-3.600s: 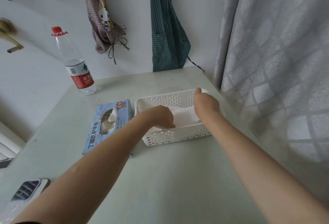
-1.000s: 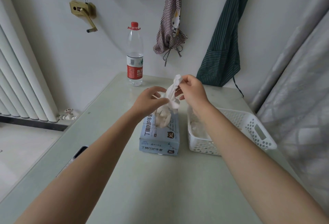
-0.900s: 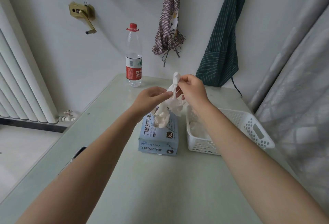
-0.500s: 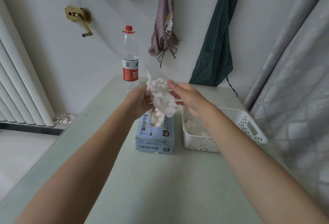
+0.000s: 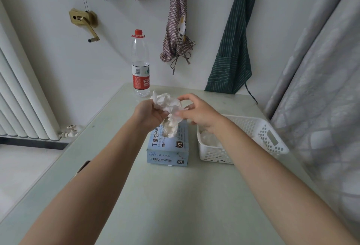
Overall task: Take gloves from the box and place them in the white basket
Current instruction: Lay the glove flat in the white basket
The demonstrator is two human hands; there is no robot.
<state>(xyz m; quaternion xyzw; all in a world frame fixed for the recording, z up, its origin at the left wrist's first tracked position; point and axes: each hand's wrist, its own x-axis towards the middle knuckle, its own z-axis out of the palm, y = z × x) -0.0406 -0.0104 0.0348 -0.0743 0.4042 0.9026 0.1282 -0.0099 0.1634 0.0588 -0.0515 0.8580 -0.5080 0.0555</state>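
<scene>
The left hand (image 5: 151,115) is now bunching the glove (image 5: 167,102) (stretched between both hands a second ago); the right hand (image 5: 198,112) is letting go, fingers loose, basket (image 5: 272,143) beside it awaiting the drop.

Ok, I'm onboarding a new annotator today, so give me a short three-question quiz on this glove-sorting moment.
1. True or false: the white basket stands to the left of the glove box.
2. Which hand grips the crumpled white glove? A) left hand B) right hand C) neither
3. Fill in: the water bottle has a ___ cap.

Key: 1 false; it stands to the box's right. 2 A; the right hand's fingers are spread beside the glove. 3 red.
</scene>
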